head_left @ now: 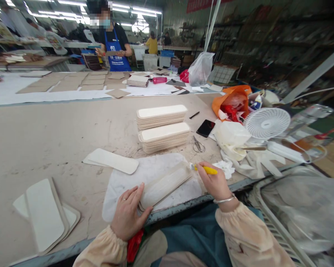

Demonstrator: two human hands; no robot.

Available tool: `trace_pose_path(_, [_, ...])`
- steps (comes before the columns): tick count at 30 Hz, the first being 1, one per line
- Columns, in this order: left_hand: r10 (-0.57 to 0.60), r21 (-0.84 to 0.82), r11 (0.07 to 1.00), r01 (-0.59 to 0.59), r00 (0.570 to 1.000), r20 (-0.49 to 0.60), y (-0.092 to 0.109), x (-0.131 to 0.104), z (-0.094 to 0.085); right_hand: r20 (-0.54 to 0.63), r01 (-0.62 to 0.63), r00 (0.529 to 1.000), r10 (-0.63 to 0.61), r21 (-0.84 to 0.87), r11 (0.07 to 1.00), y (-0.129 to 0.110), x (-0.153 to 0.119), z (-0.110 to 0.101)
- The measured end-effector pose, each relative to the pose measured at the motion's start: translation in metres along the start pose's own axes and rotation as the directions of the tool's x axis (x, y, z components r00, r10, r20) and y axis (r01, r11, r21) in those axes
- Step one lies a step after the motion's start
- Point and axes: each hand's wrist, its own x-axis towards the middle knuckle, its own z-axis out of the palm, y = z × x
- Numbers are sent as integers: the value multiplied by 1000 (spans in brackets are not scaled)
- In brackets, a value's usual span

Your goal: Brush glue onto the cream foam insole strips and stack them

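A long, pale panel with rounded ends (167, 185) lies slanted on a white sheet (114, 193) by the table's front edge. My left hand (130, 211) rests on its near left end, fingers stretched out and thumb at the lower edge. In my right hand (215, 183) is a yellow-handled brush (210, 170), pinched between thumb and fingers. Its whitish tip touches the panel's far right end. A couple of loose cream panels (111, 160) overlap the sheet's upper left. Two neat stacks of similar panels (164, 134) stand beyond the sheet.
More panels (44, 211) lie crossed at the left. Scissors (198, 144), a phone (206, 128) and a black pen (194, 115) lie right of the stacks. A white container (232, 135), a small fan (267, 123) and an orange bag (221, 100) crowd the right. Across the table stands a co-worker (115, 48).
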Motion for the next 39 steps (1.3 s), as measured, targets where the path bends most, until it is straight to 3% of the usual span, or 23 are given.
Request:
trace_pose_path(3, [4,13,1000,-4,1000,-4,0,0,1,7,194,981,-195,-159,968,-6,-7,11])
trace_pose_path(6, [12,20,1000,-12,1000,-18,-1,0,1,163,371,927,-337,-278,886,-22,-18,31])
trace_pose_path(9, [33,23,999,-33,999,-27,-2,0,1,303,560,816,-492,-209,801,-45,-32,46])
trace_pose_path(11, [41,20,999,-40,999,-30,-3,0,2,338,656,728,-597,-89,749,-57,-39,49])
trace_pose_path(13, [38,17,999,-37,999,-35,-3,0,2,314,679,698,-643,-8,734,-61,-40,46])
trace_pose_path(14, [35,17,999,-35,999,-37,-3,0,2,289,662,718,-633,-2,750,-59,-39,43])
trace_pose_path(17, [23,19,1000,-23,999,-39,-2,-1,1,183,513,853,-488,-129,848,-44,-28,35])
trace_pose_path(19, [15,19,1000,-14,999,-36,-1,-1,1,161,440,897,-412,-220,871,-37,-23,37])
trace_pose_path(21, [14,15,1000,-13,1000,-26,-1,-1,1,229,484,871,-436,-235,843,-40,-26,45])
trace_pose_path(25, [15,15,1000,-14,1000,-13,-1,-2,2,354,662,707,-612,-30,749,-72,-47,63])
trace_pose_path(26, [14,17,1000,-14,1000,-13,-1,-2,2,342,660,695,-633,48,750,-79,-52,65])
trace_pose_path(28, [15,21,1000,-14,1000,-14,-1,-2,2,281,564,746,-604,217,797,-86,-55,64])
trace_pose_path(31, [16,22,1000,-16,1000,-12,-1,-1,1,261,219,898,-353,428,877,-71,-45,52])
trace_pose_path(34, [23,26,999,-22,999,-27,-2,-1,1,297,-142,955,2,451,881,-36,-23,35])
trace_pose_path(36, [24,26,999,-23,999,-35,-2,-1,1,213,-230,964,156,381,896,-13,-9,23])
trace_pose_path(39, [17,20,1000,-17,1000,-25,-2,0,1,48,-182,983,176,246,952,7,1,8])
